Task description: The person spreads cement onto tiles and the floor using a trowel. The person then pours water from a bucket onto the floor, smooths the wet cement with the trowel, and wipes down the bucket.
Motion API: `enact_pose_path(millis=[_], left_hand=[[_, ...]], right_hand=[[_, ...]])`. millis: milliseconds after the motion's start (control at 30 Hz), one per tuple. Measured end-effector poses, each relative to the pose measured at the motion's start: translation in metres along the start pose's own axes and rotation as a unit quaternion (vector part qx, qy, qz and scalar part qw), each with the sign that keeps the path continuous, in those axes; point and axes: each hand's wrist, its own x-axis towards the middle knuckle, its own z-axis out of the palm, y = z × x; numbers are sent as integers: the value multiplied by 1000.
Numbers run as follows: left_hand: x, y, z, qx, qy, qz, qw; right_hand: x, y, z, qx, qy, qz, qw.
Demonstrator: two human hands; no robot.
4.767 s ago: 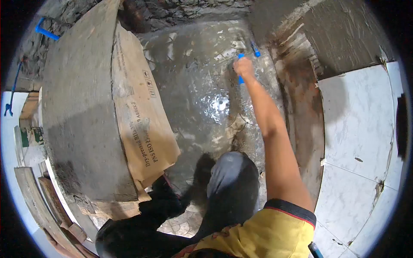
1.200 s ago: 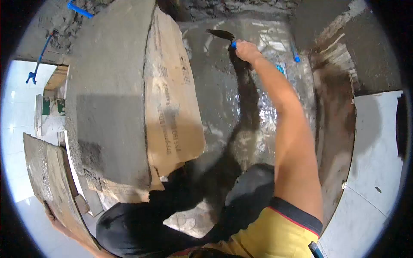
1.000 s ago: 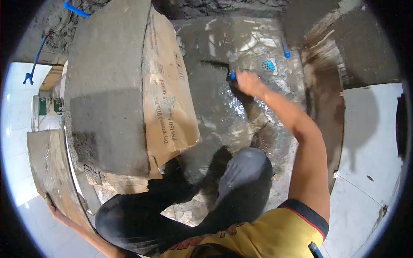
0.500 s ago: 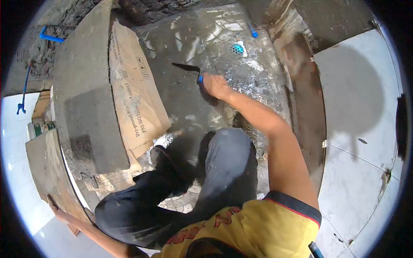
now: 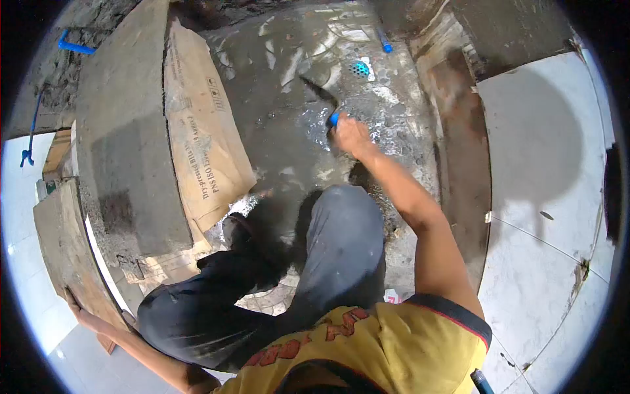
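Note:
My right hand (image 5: 353, 136) is closed around the blue handle of a trowel (image 5: 319, 92). Its dark blade points up and left, low over the wet grey mortar (image 5: 269, 131) on the floor. At the lower left, my left hand (image 5: 80, 314) grips the near edge of a mortar-stained wooden board (image 5: 62, 230); part of its fingers is hidden. Past the trowel, a round turquoise drain cover (image 5: 359, 69) sits in the floor. Shiny water lies around the trowel's handle.
A mortar-coated ledge (image 5: 128, 131) with a cardboard sheet (image 5: 203, 131) along its side stands left of my legs. Blue pipes (image 5: 77, 46) stick out of the left wall; another blue pipe end (image 5: 386, 47) is beyond the drain. White tiles (image 5: 531, 144) lie to the right.
My right hand has moved right with the trowel, and the blade now slants more steeply away from me. My left hand stays on the board. The view has shifted slightly.

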Motion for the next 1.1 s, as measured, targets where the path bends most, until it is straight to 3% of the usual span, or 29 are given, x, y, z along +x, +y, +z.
enact_pose_path(millis=[33,133,200,300,333,500,533,667,767,833,867,967,1000,1067,1100], left_hand=[[0,-2,0,7,-7,18,1000],[7,-12,-1,26,-27,48,998],[17,-24,-10,33,-30,31,999],[21,-26,-20,48,-27,17,998],[22,-29,-20,53,2,42,998],[6,-7,-6,56,-5,22,998],[12,-12,-5,57,-9,23,998],[7,-9,3,68,-19,90,993],[4,-7,5,63,-10,100,993],[-6,2,12,71,-7,110,991],[-10,11,16,75,-7,118,990],[-34,51,43,-126,26,-47,991],[-43,75,53,-180,48,-108,976],[-26,43,43,-143,26,-89,985],[-21,31,38,-119,12,-79,990]], right_hand=[[-12,-6,-12,-4,-30,-15,999],[-27,13,-55,9,-41,84,996],[-20,51,-53,24,81,200,976],[-31,79,-45,-8,112,224,968],[-44,74,-37,-78,103,168,977],[-69,44,-12,-21,46,136,989],[-79,51,-20,-38,37,91,994],[-85,103,-62,-1,92,226,970],[-100,107,-58,-7,99,234,967],[-112,95,-16,-1,63,218,974],[-127,76,-13,8,43,169,985],[-131,36,-63,-5,-49,130,990],[-122,47,-60,19,8,179,984],[-91,65,-84,52,70,248,965],[-71,90,-73,32,91,205,974]])
